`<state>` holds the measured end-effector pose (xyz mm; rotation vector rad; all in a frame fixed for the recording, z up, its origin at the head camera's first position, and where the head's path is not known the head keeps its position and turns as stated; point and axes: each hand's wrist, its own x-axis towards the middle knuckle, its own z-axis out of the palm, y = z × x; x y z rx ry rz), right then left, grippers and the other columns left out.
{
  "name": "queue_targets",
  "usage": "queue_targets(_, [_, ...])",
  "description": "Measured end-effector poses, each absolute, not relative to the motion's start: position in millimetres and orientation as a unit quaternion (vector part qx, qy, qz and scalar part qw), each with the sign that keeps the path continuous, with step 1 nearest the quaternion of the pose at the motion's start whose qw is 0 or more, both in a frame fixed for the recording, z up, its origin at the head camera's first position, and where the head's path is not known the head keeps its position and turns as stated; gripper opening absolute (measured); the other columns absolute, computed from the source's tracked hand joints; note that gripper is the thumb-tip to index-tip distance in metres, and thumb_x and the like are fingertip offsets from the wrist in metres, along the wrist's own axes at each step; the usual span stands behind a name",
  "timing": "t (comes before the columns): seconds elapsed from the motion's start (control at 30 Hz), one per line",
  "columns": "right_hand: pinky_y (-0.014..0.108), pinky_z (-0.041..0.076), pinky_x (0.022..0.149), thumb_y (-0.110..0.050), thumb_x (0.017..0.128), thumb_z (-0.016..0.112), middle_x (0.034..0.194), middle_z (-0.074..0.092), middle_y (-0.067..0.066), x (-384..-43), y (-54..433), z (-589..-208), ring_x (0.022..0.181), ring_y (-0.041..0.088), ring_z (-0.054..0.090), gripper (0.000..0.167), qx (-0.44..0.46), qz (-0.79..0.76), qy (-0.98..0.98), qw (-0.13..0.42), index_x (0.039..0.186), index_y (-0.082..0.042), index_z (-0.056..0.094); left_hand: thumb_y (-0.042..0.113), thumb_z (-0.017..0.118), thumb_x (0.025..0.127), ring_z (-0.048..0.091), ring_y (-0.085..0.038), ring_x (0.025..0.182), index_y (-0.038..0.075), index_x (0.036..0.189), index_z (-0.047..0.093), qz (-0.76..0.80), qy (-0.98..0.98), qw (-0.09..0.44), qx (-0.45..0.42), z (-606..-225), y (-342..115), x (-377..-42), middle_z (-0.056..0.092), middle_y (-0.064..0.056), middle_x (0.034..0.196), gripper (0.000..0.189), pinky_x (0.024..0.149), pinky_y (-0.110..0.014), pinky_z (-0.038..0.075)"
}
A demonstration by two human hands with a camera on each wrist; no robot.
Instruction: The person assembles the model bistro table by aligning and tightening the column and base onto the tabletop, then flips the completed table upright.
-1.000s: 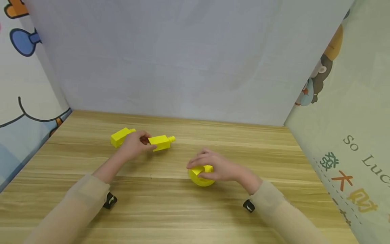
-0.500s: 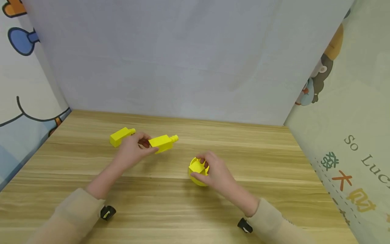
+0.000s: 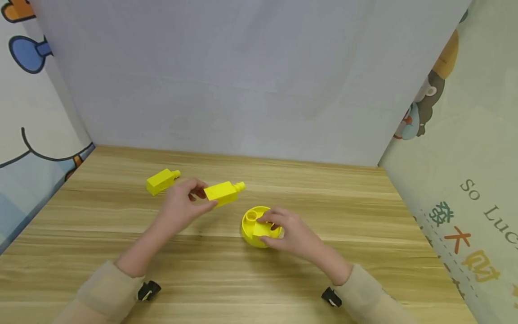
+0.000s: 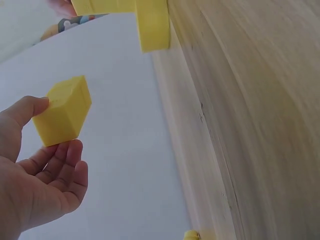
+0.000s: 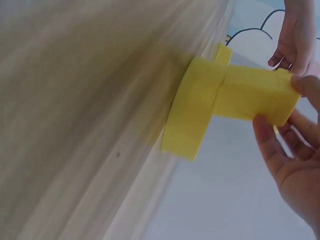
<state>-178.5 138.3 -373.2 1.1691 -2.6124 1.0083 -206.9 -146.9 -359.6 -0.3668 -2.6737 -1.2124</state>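
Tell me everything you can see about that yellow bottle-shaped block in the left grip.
The block is plain yellow and looks like smooth plastic: a boxy, flat-sided body with a narrower, ridged-looking neck at one end. The left grip pinches it near the blunt end, thumb and fingertips on opposite sides. It is held above the wooden table, neck toward the head picture's right; nothing else seems to touch it.

A screened booth; grey backdrop, cartoon side panels, wood-grain table.
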Motion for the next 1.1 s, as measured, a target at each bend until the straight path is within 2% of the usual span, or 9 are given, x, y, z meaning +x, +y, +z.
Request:
queue_targets(0.27, [0.029, 0.053, 0.085, -0.011, 0.077, 0.075, 0.109, 0.065, 0.010, -199, 153, -379, 0.099, 0.021, 0.063, 0.033, 0.472, 0.289, -0.829, 0.086, 0.108, -0.004, 0.068, 0.023, 0.078, 0.077, 0.059, -0.024, 0.086, 0.003, 0.105, 0.062, -0.392, -0.900, 0.125, -0.144, -356, -141, -206, 0.065, -0.009, 0.093, 0.038, 0.074, -0.038, 0.052])
queue_targets(0.6, [0.025, 0.054, 0.080, 0.001, 0.073, 0.069, 0.106, 0.066, 0.014, -232, 162, -387, 0.095, 0.023, 0.064, 0.033, 0.542, 0.315, -0.771, 0.110, 0.106, 0.001, 0.068, 0.026, 0.078, 0.077, 0.059, -0.025, 0.088, 0.004, 0.105, 0.062, -0.389, -0.901, 0.124, -0.143, -353, -135, -212, 0.064, -0.008, 0.093, 0.039, 0.075, -0.038, 0.052])
queue_targets(0.9, [0.029, 0.054, 0.083, 0.003, 0.074, 0.065, 0.111, 0.066, 0.014, -253, 169, -387, 0.101, 0.026, 0.063, 0.034, 0.539, 0.324, -0.775, 0.070, 0.108, 0.000, 0.069, 0.028, 0.077, 0.078, 0.058, -0.024, 0.092, 0.004, 0.106, 0.061, -0.384, -0.905, 0.097, -0.157, -348, -127, -220, 0.063, -0.008, 0.099, 0.039, 0.078, -0.037, 0.052])
queue_targets(1.1, [0.032, 0.054, 0.084, 0.003, 0.075, 0.063, 0.110, 0.067, 0.014, -265, 169, -385, 0.101, 0.026, 0.064, 0.034, 0.539, 0.319, -0.777, 0.065, 0.108, 0.000, 0.069, 0.027, 0.075, 0.081, 0.055, -0.024, 0.096, 0.002, 0.113, 0.060, -0.384, -0.904, 0.067, -0.174, -346, -121, -228, 0.060, -0.010, 0.106, 0.044, 0.082, -0.038, 0.051])
